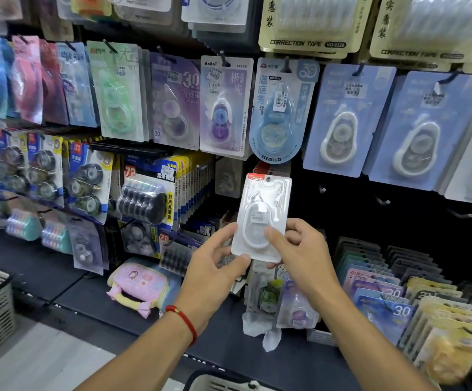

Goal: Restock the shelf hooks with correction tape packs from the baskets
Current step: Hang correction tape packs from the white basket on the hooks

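Head view, left hand [215, 266] and right hand [299, 255] each with grip clamped on white correction tape pack [261, 218], upright before shelf hooks [322, 189].

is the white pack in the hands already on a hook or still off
Still off. The white pack is upright, pinched between the left hand and right hand, below the bare hooks.

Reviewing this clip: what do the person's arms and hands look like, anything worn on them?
Both forearms are bare, with no sleeves in view. The left hand has a red cord bracelet with a small gold bead at the wrist. The right hand shows no rings, watch or gloves.
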{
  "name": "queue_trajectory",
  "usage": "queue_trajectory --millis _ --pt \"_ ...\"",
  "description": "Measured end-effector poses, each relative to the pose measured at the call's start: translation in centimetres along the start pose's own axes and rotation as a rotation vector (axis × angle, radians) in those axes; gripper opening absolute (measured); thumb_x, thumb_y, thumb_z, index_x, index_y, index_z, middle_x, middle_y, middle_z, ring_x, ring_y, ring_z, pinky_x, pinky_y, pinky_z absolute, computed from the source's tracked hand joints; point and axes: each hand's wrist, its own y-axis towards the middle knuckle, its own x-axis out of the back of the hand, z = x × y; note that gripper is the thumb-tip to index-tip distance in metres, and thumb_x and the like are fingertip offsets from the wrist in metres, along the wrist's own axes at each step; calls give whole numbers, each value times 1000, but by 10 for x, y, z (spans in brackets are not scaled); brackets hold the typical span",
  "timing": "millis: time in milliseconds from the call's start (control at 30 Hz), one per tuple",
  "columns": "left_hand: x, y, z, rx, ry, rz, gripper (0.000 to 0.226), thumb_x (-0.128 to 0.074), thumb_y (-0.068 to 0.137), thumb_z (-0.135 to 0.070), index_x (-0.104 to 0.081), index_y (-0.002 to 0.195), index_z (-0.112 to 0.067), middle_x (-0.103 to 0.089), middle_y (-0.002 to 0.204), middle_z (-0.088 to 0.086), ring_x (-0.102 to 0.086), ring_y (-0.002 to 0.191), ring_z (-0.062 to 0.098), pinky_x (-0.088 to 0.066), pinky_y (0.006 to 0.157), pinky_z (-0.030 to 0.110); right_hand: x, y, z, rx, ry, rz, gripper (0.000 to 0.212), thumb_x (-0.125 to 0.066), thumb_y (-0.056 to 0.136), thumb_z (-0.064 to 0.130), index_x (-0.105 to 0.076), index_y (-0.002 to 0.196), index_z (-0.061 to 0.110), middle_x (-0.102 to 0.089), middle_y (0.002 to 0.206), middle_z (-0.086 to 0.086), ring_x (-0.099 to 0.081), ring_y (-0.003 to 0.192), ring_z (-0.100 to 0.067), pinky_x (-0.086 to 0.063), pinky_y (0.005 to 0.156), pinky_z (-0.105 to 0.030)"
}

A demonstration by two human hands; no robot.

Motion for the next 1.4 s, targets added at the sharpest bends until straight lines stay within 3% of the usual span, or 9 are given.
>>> queue_trajectory --millis 200,400,567,700,800,933,1200,1300,1400 --pt "1 -1 -2 3 -6 -8 59 -70 92 6 -65 122 -45 -74 112 -29 -69 107 -4 -53 81 10 -3 -4 3 58 -42 -10 14 -74 97 27 -71 111 23 -80 86 5 -78 76 -12 -61 57 -28" --pt "-1 -1 -9 -1 -10 13 66 -69 77 -11 -67 97 -74 -74 107 -33 -68 103 -8 -53 77 7 -6 -3 3 70 -10 32 19 -70 100 29 -75 118 23 -81 91 -1 -78 80 -17 -63 58 -34" --pt "-2 6 6 71 2 26 59 -72 75 -16 -64 112 -61 -73 119 -27 -63 118 -8 -52 81 8 -5 2 -9 28 -148 -36 26 -68 101 36 -74 121 20 -75 79 -3 -71 67 -7 -57 56 -21" --pt "7 10 21 137 144 89 71 -71 87 -5 -53 143 -47 -64 135 -20 -55 128 -7 -49 96 15 -7 -3 -31 306 -851 -156 67 -62 101 36 -34 159 17 -45 155 -4 -50 133 -17 -50 103 -31" --pt "15 12 25 162 229 59 68 -67 92 -4 -53 149 -38 -57 145 -14 -52 134 1 -43 100 18 -12 8 -42 719 -1257 -10 64 -57 101 29 -36 160 15 -24 171 -11 -27 156 -32 -34 124 -48" --pt "21 8 28 146 425 53 57 -66 93 -8 -57 144 -31 -61 142 -7 -59 129 13 -48 102 28 -22 48 -51 529 -1461 148 62 -43 107 36 -28 164 19 2 176 -6 -3 162 -31 -18 128 -54" --pt "34 -9 40 174 683 235 46 -63 93 -9 -63 136 -25 -63 130 -3 -59 115 16 -51 98 30 -24 82 -51 341 -1468 237 63 -53 102 23 -30 161 21 17 175 -1 9 162 -31 -22 127 -57" --pt "39 -19 51 177 830 359 44 -64 94 -11 -63 136 -21 -65 133 -2 -60 120 18 -48 101 27 -17 61 -49 347 -1366 259 64 -54 100 16 -33 160 20 8 176 -5 5 162 -30 -22 126 -54" --pt "41 -39 67 183 1047 581 42 -63 96 -15 -61 137 -19 -63 139 4 -58 129 24 -47 109 36 1 10 -59 291 -1252 297 51 -53 102 17 -47 153 15 -25 170 -9 -28 154 -30 -41 115 -50"
